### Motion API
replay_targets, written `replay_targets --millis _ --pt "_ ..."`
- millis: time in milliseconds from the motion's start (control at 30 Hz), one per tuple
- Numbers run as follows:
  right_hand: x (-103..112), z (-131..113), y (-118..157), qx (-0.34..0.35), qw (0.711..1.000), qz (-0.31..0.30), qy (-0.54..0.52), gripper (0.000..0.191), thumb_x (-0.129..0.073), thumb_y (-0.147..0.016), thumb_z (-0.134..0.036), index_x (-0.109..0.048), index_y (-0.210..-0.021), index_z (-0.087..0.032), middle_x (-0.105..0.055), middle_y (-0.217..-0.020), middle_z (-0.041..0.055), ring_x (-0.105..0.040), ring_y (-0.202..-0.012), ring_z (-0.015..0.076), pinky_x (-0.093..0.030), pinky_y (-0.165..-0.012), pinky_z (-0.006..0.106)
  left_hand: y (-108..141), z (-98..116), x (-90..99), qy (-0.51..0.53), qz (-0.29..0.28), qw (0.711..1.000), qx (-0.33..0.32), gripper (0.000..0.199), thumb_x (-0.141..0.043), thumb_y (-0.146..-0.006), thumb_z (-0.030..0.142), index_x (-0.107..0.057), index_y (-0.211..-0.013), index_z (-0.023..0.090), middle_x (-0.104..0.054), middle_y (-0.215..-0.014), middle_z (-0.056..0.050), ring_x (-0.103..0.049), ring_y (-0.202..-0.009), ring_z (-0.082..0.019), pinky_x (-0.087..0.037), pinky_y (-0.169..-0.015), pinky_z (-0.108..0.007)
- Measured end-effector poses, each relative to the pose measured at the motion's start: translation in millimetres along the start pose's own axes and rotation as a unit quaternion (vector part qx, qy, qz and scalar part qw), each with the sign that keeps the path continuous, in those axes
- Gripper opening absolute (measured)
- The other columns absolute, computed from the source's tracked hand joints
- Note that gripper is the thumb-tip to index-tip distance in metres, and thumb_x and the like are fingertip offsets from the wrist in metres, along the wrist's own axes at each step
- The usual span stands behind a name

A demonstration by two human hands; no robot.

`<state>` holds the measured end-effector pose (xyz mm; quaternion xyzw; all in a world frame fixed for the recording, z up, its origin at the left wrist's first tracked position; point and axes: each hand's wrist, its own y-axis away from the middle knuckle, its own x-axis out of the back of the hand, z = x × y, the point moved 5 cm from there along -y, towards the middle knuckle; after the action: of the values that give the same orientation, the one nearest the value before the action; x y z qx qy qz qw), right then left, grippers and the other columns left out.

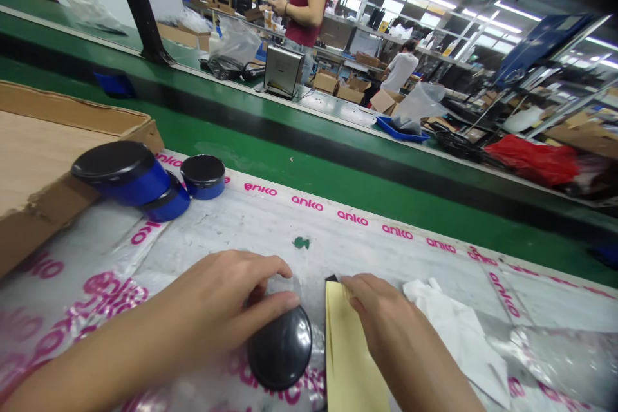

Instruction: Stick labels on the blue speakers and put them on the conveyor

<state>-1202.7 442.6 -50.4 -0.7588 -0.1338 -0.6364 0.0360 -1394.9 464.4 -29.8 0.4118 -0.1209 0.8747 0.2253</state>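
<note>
My left hand (241, 296) is over a round, glossy black disc (281, 349), its thumb along the disc's upper edge and its fingers curved apart from the thumb. Something clear and faint shows between thumb and forefinger. To the right, my right hand (386, 309) rests on a pale yellow paper stack (355, 354), fingers together at its upper end; a small black corner sticks out beneath. Further back on the left, two blue discs with black tops (120, 167) overlap beside a single one (203, 176).
A cardboard box (72, 119) stands at the left. White cloth (458, 335) and a clear plastic bag (570, 360) lie at the right. Behind the plastic-covered table (270, 225) runs a green conveyor (309, 170). Two people are in the background.
</note>
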Motion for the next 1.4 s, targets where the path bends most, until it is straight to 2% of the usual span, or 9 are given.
replay_targets --millis 167,300,433,633,800,900,1067,1167,1400 --pt "7 -10 4 0.012 1.000 -0.023 -0.010 0.039 -0.036 -0.086 0.000 -0.069 -0.088 -0.021 -0.074 -0.086 0.0066 -0.073 -0.076 0.0218 -0.059 -0.064 0.029 1 1 1.6 0.010 -0.005 1.000 0.008 0.032 -0.049 -0.093 0.047 -0.070 -0.104 0.025 -0.068 -0.065 0.002 -0.067 -0.068 -0.019 -0.047 -0.067 -0.026" --pt "-1 -8 4 -0.003 0.998 -0.060 0.010 0.041 -0.032 -0.080 0.001 -0.069 -0.090 -0.013 -0.075 -0.083 0.0154 -0.074 -0.065 0.0292 -0.058 -0.056 0.038 -1 0 0.3 0.009 -0.049 0.999 0.014 0.029 -0.050 -0.095 0.044 -0.070 -0.106 0.026 -0.068 -0.067 0.003 -0.064 -0.064 -0.017 -0.042 -0.063 -0.026" --pt "-12 1 6 -0.041 0.996 -0.071 0.018 0.036 -0.032 -0.083 -0.002 -0.066 -0.086 -0.014 -0.072 -0.075 0.0149 -0.072 -0.058 0.0322 -0.054 -0.049 0.040 -2 -3 -1.0 -0.001 -0.082 0.996 0.028 0.027 -0.050 -0.096 0.040 -0.069 -0.109 0.025 -0.067 -0.070 0.003 -0.063 -0.065 -0.017 -0.039 -0.062 -0.027" --pt "-9 11 6 -0.068 0.995 -0.064 -0.018 0.038 -0.037 -0.082 0.004 -0.064 -0.100 -0.016 -0.073 -0.100 0.0124 -0.073 -0.080 0.0282 -0.058 -0.069 0.041 -4 -3 0.5 0.023 -0.083 0.996 0.036 0.028 -0.051 -0.096 0.040 -0.070 -0.109 0.024 -0.063 -0.068 0.004 -0.058 -0.062 -0.015 -0.037 -0.060 -0.026" --pt "-4 19 1 -0.043 0.996 -0.042 -0.067 0.056 -0.042 -0.077 0.009 -0.058 -0.125 -0.015 -0.067 -0.119 0.0110 -0.065 -0.110 0.0259 -0.055 -0.089 0.038 -8 3 8.0 0.046 -0.070 0.995 0.049 0.030 -0.048 -0.096 0.040 -0.071 -0.104 0.021 -0.061 -0.069 0.003 -0.055 -0.061 -0.014 -0.040 -0.057 -0.024" --pt "-5 26 -3 -0.052 0.994 -0.035 -0.087 0.049 -0.046 -0.079 0.010 -0.060 -0.122 -0.012 -0.067 -0.116 0.0115 -0.065 -0.108 0.0249 -0.054 -0.089 0.038 -21 17 9.4 0.027 -0.062 0.997 0.038 0.030 -0.051 -0.094 0.041 -0.071 -0.105 0.022 -0.063 -0.073 0.003 -0.056 -0.065 -0.015 -0.042 -0.062 -0.025" --pt "2 27 -7 -0.081 0.991 -0.049 -0.099 0.025 -0.055 -0.084 0.006 -0.066 -0.094 -0.014 -0.067 -0.096 0.0017 -0.065 -0.086 0.0156 -0.055 -0.078 0.034 -65 43 -20.3 -0.016 -0.141 0.990 -0.026 0.015 -0.064 -0.088 0.030 -0.074 -0.093 0.020 -0.066 -0.075 0.002 -0.060 -0.071 -0.016 -0.043 -0.066 -0.027" --pt "13 24 -6 -0.099 0.987 -0.050 -0.119 0.019 -0.056 -0.087 0.003 -0.065 -0.089 -0.013 -0.065 -0.091 0.0001 -0.063 -0.080 0.0131 -0.054 -0.073 0.030 -86 49 -45.4 -0.048 -0.191 0.979 -0.058 0.013 -0.067 -0.089 0.028 -0.070 -0.087 0.016 -0.065 -0.074 0.002 -0.062 -0.068 -0.015 -0.049 -0.065 -0.029" --pt "28 25 -1 -0.104 0.976 -0.041 -0.189 0.012 -0.057 -0.092 -0.005 -0.064 -0.085 -0.013 -0.064 -0.087 -0.0009 -0.063 -0.079 0.0125 -0.054 -0.073 0.029 -94 49 -64.6 -0.102 -0.213 0.971 -0.046 0.021 -0.065 -0.093 0.034 -0.066 -0.086 0.014 -0.065 -0.074 0.002 -0.063 -0.067 -0.014 -0.054 -0.066 -0.031"
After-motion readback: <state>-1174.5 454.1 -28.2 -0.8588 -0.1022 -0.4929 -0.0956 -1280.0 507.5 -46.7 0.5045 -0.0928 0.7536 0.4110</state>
